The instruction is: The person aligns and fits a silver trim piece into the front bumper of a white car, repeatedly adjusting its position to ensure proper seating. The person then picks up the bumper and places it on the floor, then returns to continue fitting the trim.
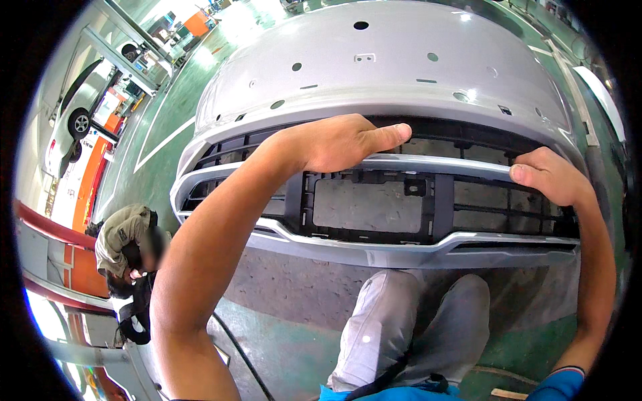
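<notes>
A large silver-grey car bumper [374,80] with a black plastic grille [294,200] stands in front of me, its grille side facing my legs. My left hand [338,142] lies across the upper grille opening, closed on the bumper's edge there. Its thumb stretches to the right, while the other fingers are mostly hidden behind the hand. Farther right, my right hand [552,175] wraps over the light-coloured trim bar [455,164] of the same bumper. That thumb presses on the near side, and the fingertips are out of sight.
At the left a person [127,240] bends over something dark. Beyond, a light car [80,123] is up on a lift beside orange equipment. A dark cable [241,354] runs over the floor near my left arm. A white curved panel [602,100] stands at the far right.
</notes>
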Demonstrator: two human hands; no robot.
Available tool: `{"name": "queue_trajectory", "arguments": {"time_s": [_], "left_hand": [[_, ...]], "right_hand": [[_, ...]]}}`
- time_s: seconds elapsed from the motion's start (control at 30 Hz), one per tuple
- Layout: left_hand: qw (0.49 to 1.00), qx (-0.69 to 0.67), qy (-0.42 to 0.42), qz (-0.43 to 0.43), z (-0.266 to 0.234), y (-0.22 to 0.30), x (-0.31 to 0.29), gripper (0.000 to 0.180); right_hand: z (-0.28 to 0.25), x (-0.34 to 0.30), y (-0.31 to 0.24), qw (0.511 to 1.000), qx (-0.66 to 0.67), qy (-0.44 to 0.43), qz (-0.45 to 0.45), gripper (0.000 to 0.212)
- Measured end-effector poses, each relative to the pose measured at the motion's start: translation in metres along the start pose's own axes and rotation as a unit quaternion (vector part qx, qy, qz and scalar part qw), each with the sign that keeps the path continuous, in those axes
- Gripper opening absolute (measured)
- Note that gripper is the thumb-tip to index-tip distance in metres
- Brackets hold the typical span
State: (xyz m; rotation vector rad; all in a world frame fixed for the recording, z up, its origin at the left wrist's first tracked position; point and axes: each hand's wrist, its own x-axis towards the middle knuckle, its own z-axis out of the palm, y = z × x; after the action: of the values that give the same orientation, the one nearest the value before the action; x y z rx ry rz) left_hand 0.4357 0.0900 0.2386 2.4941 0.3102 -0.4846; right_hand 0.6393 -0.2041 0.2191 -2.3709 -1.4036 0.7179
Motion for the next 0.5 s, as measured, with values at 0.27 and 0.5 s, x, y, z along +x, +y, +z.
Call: {"name": "queue_trajectory", "arguments": {"time_s": [0.27, 0.5], "left_hand": [[0.998, -0.004, 0.053, 0.043, 0.005, -0.004, -0.004, 0.087], [0.957, -0.086, 0.232, 0.15, 0.013, -0.003, -0.051, 0.054]], "right_hand": [[-0.001, 0.0, 0.001, 1.0, 0.008, 0.0, -0.012, 0.069], [-0.006, 0.0, -0.002, 1.0, 0.006, -0.016, 0.016, 0.067]]}}
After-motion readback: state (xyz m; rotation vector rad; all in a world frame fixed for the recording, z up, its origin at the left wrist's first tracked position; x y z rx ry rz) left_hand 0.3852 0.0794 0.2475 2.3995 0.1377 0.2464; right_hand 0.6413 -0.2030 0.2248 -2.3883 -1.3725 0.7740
